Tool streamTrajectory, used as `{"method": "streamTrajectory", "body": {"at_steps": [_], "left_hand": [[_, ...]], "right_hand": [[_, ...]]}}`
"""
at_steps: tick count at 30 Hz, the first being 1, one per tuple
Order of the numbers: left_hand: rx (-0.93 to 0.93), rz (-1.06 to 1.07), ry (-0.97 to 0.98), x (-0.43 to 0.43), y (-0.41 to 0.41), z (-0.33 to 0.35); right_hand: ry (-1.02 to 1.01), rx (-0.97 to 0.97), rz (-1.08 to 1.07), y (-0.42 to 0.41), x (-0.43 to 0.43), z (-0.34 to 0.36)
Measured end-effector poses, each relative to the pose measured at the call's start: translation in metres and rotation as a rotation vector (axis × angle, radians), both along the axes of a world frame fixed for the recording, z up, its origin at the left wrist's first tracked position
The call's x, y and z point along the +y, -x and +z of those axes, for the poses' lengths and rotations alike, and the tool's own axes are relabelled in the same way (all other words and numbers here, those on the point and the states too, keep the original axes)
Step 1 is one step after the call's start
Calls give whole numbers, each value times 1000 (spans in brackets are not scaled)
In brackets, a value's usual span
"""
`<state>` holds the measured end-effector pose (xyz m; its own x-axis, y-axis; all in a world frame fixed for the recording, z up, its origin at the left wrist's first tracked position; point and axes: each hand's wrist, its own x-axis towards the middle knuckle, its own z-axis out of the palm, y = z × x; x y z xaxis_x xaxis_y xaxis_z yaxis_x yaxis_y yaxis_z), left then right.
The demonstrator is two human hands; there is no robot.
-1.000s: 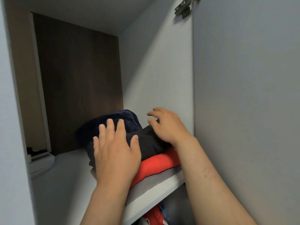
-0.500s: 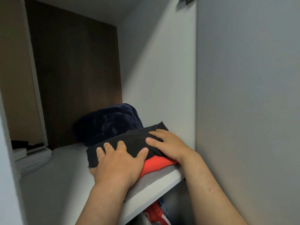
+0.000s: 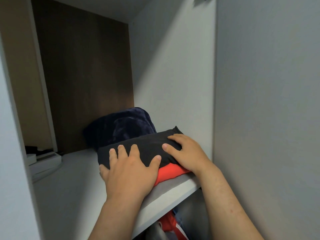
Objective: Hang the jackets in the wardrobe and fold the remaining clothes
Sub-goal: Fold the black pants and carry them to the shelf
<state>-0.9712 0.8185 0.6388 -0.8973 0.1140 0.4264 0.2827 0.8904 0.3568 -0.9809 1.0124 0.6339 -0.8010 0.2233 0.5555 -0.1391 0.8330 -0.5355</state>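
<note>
A folded black garment lies on top of a folded red garment and a grey one on the white wardrobe shelf, against the right wall. My left hand rests flat on the stack's left front, fingers spread on the black cloth. My right hand presses on the black garment's right end, fingers slightly bent. Behind the stack sits a bundled dark navy plush garment.
White wardrobe side wall and the open door panel close in on the right. Brown back panel behind. White boxes sit at the shelf's far left. Red and grey clothes hang below the shelf.
Both hands came down from above the stack onto the black garment and now lie on it. The view has shifted slightly upward and closer.
</note>
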Motion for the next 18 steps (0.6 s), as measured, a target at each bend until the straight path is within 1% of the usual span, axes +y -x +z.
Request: {"method": "streamTrajectory", "body": {"at_steps": [3,5,10,14,18], "left_hand": [[100,-3,17,-2,-3,0],[139,-31,-1,-3,-7,-1],[222,-128,-103,-15,-26,-8],[296,-211,-211,-32,-40,-14],[343,-233,-274,-49,-54,-17]], "right_hand": [[41,112,-32,-9,-3,-4],[22,191,-71,-17,-4,-6],[-138,334,-93,-36,-16,-7],[-136,368,-39,-45,-34,-11],[-154,341,21,-53,-50,-11]]}}
